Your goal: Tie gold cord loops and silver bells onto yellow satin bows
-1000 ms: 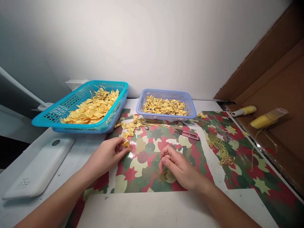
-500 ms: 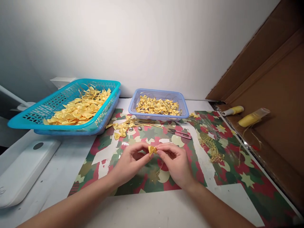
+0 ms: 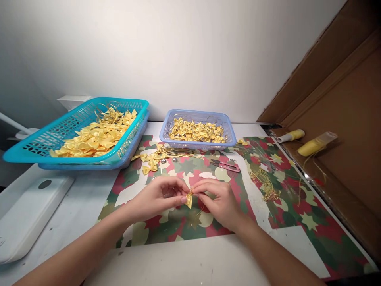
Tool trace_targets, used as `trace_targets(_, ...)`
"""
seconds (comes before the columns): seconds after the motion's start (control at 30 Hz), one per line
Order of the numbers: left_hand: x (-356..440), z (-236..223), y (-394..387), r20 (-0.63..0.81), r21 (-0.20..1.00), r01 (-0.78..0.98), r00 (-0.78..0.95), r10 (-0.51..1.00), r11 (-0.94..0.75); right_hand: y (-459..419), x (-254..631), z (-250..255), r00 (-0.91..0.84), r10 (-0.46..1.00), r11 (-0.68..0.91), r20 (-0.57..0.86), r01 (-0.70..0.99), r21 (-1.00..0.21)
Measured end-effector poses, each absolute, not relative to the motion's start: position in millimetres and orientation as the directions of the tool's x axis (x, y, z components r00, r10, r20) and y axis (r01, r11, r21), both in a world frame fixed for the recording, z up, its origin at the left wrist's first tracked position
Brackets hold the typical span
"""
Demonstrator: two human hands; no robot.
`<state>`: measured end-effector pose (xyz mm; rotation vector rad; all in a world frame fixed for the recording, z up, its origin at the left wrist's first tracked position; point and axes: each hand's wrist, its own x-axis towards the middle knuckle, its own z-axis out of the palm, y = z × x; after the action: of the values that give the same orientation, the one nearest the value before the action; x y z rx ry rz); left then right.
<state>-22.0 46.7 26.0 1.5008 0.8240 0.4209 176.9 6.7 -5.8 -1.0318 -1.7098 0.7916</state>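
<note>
A small yellow ribbon bow (image 3: 189,200) is pinched between both hands above the patterned sheet, one loop pointing down. My left hand (image 3: 166,194) is closed on the bow's left side with thumb and fingers. From the right, my right hand (image 3: 218,198) pinches at the bow's middle; its fingertips partly hide the knot. A thin gold cord (image 3: 200,210) hangs below the right fingers. Beyond the hands lie several loose yellow bows (image 3: 152,161), gold cords (image 3: 178,152), two small silver pieces (image 3: 174,160) and pink-handled thread snips (image 3: 226,166).
A turquoise basket (image 3: 131,137) heaped with yellow bows stands at left, a lilac basket (image 3: 193,143) with corded bows at the back. A white device (image 3: 32,214) lies at left. Cut gold threads (image 3: 268,188), two yellow thread spools (image 3: 315,145) and a cardboard wall (image 3: 342,91) are at right.
The bow has turned from lying sideways to having a loop point downward. Both hands have shifted their fingertips around it, and the view has moved slightly.
</note>
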Motion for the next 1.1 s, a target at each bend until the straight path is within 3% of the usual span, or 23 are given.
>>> trace_targets(0.17, -26.6, 15.5, 45.0, -0.165, 0.986, 0.135, 0.643, 0.748, 0.102, 5.6, 179.7, -5.5, -0.160, 0.917, 0.396, 0.365, 0.266, -0.879)
trace_targets(0.2, -27.1, 14.5, 44.0, -0.103, 0.992, 0.123, 0.614, 0.783, 0.034, 5.5, 179.8, -5.8, -0.150, 0.923, 0.382, 0.354, 0.256, -0.888)
trace_targets(0.27, -28.7, 14.6, 41.1, 0.158, 0.961, 0.107, 0.545, 0.823, -0.255, 6.0, 180.2, -7.0, -0.100, 0.940, 0.341, 0.326, 0.232, -0.911)
trace_targets(0.37, -31.5, 20.1, 34.8, 0.621, 0.639, 0.134, 0.492, 0.611, -0.757, 8.0, 180.7, -9.2, 0.017, 0.964, 0.256, 0.265, 0.202, -0.945)
trace_targets(0.43, -32.8, 25.8, 29.9, 0.746, 0.418, 0.165, 0.499, 0.441, -0.894, 9.3, 180.6, -10.1, 0.062, 0.972, 0.213, 0.228, 0.185, -0.959)
trace_targets(0.53, -34.1, 32.6, 23.6, 0.782, 0.272, 0.214, 0.520, 0.345, -0.938, 9.7, 179.1, -10.1, 0.078, 0.979, 0.177, 0.191, 0.161, -0.971)
trace_targets(0.73, -39.7, 33.7, 17.8, 0.731, 0.217, 0.239, 0.602, 0.319, -0.947, 7.6, 176.2, -7.7, 0.077, 0.985, 0.146, 0.156, 0.129, -0.981)
trace_targets(0.93, -46.4, 36.3, 7.5, 0.714, 0.271, 0.236, 0.601, 0.359, -0.933, 8.0, 177.9, -10.2, 0.076, 0.981, 0.166, 0.178, 0.146, -0.975)
trace_targets(1.1, -43.9, 46.6, -14.1, 0.643, 0.421, 0.316, 0.557, 0.525, -0.850, 7.4, 178.6, -11.1, 0.068, 0.984, 0.155, 0.166, 0.138, -0.978)
